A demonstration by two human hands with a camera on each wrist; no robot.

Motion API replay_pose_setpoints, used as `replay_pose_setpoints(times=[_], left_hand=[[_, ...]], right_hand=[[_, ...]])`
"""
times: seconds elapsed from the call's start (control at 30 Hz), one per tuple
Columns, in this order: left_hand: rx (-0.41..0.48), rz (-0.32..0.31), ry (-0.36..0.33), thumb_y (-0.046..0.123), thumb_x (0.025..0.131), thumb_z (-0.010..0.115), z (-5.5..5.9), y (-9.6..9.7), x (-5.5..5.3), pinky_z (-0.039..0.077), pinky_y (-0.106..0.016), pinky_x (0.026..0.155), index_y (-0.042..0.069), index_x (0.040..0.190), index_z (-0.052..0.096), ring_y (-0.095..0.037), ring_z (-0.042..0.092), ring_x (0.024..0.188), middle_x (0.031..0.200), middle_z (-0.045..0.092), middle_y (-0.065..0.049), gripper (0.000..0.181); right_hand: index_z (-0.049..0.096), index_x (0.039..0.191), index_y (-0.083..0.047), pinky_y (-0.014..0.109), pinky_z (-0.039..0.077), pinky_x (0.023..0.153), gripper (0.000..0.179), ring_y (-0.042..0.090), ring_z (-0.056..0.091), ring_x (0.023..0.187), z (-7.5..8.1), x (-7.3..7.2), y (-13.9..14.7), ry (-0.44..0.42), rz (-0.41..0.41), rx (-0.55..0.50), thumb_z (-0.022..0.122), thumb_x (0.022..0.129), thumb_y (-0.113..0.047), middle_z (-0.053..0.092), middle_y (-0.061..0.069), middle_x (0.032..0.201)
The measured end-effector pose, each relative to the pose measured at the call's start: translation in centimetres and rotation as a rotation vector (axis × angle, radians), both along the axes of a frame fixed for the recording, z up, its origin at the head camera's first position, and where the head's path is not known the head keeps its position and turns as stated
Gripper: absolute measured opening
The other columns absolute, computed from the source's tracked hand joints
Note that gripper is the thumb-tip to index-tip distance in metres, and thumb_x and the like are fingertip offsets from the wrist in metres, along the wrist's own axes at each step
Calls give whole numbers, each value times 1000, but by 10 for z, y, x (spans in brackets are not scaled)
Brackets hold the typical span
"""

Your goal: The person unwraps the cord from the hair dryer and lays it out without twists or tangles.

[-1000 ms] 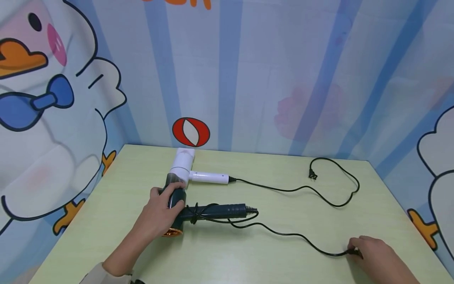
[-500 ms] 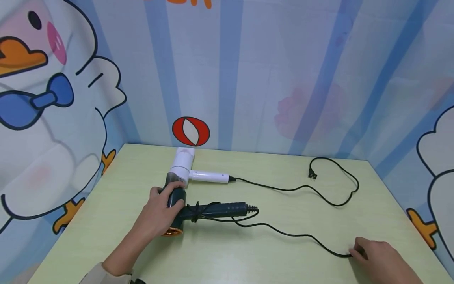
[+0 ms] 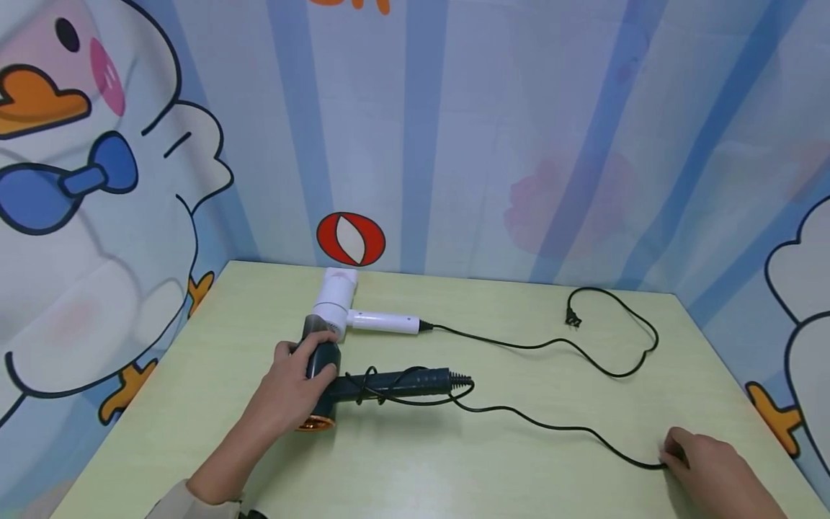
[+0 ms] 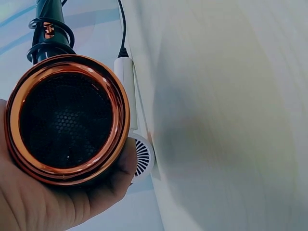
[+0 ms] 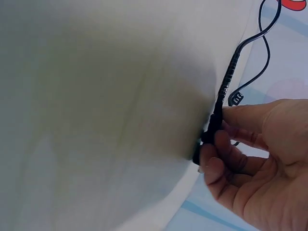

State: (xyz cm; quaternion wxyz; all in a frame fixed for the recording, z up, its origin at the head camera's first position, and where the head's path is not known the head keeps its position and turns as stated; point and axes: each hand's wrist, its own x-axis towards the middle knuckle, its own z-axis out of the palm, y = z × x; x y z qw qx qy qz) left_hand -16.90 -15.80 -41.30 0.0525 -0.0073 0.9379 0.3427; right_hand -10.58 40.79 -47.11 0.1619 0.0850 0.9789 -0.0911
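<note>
A dark green hair dryer (image 3: 324, 360) with a copper-coloured rim (image 4: 120, 120) lies on the table, its handle (image 3: 402, 383) pointing right. My left hand (image 3: 288, 389) grips its barrel from above, thumb and fingers around the body. The dryer's black cord (image 3: 558, 427) is looped around the handle, then runs right along the table to my right hand (image 3: 713, 465). In the right wrist view the right hand (image 5: 260, 159) pinches the black plug (image 5: 211, 130) at the cord's end between thumb and fingers, low over the table. Its prongs are mostly hidden.
Behind the dark dryer lies a white hair dryer (image 3: 335, 299), its handle pointing right. Its black cord (image 3: 519, 347) curves to a plug (image 3: 572, 318) at the back right of the pale table (image 3: 506, 476). A cartoon-printed cloth (image 3: 467, 144) stands behind.
My right hand has moved right with the plug, drawing the cord straighter. The loops on the dryer's handle have shifted a little right. My left hand stays in place on the dryer.
</note>
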Motion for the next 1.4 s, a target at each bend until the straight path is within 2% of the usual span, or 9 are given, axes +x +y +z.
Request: replay_pose_setpoints(times=[0.13, 0.33, 0.53, 0.67, 0.77, 0.9, 1.03, 1.17, 1.4], left_hand=[[-4, 0, -7, 39, 100, 52, -1, 1, -1, 52, -38, 66, 37, 146, 43, -43, 57, 102, 145, 28, -26, 47], [-20, 0, -4, 40, 100, 52, -2, 2, -2, 52, -39, 67, 37, 146, 43, -43, 57, 102, 145, 28, -27, 47], [-17, 3, -8, 40, 100, 52, -3, 2, -2, 51, -39, 67, 38, 146, 43, -42, 58, 101, 146, 28, -27, 47], [-18, 2, -3, 40, 100, 52, -3, 2, -1, 52, -39, 67, 37, 146, 43, -43, 57, 101, 146, 28, -26, 48], [-18, 0, 0, 40, 100, 52, -3, 2, 0, 52, -40, 68, 37, 146, 43, -43, 57, 101, 146, 28, -26, 48], [-13, -2, -1, 41, 100, 52, -3, 3, 0, 52, -40, 68, 37, 146, 43, -43, 57, 102, 145, 28, -26, 48], [-11, -3, 0, 41, 100, 53, -3, 4, 0, 52, -41, 68, 37, 146, 43, -43, 57, 102, 145, 28, -26, 48], [-10, -4, 0, 40, 100, 53, -2, 5, 1, 53, -41, 69, 37, 146, 43, -43, 58, 101, 146, 28, -26, 47], [-4, -3, -1, 40, 100, 53, -2, 6, 1, 53, -41, 68, 38, 145, 44, -43, 58, 101, 145, 29, -25, 46]], right_hand=[[63, 85, -7, 37, 46, 65, 11, 17, 53, 66, 1, 0, -2, 9, 21, 13, 69, 95, -9, 60, -1, 74], [64, 85, -7, 38, 46, 64, 12, 16, 53, 66, 8, 2, -10, 72, 57, 25, 68, 96, -11, 60, -1, 73], [65, 95, -3, 39, 45, 66, 20, 19, 51, 69, 20, 3, -22, 103, 56, 11, 63, 100, -22, 55, 3, 77], [67, 103, -2, 43, 49, 70, 26, 24, 57, 76, 27, 2, -34, 219, 123, 1, 61, 101, -28, 60, 7, 87], [67, 117, 0, 54, 51, 81, 37, 39, 62, 97, 29, 1, -47, 329, 189, -37, 59, 102, -33, 65, 18, 107], [55, 139, 2, 66, 40, 96, 54, 52, 47, 127, 31, -3, -68, 438, 268, -81, 54, 105, -40, 52, 30, 138], [39, 153, -1, 70, 25, 106, 68, 53, 27, 143, 34, -9, -89, 472, 316, -90, 51, 104, -46, 32, 31, 156], [28, 159, -5, 73, 15, 109, 78, 50, 12, 150, 35, -16, -110, 466, 348, -65, 51, 102, -53, 20, 27, 163], [16, 164, -15, 76, 11, 109, 82, 46, 2, 154, 39, -25, -141, 450, 392, -21, 49, 101, -57, 9, 20, 168]])
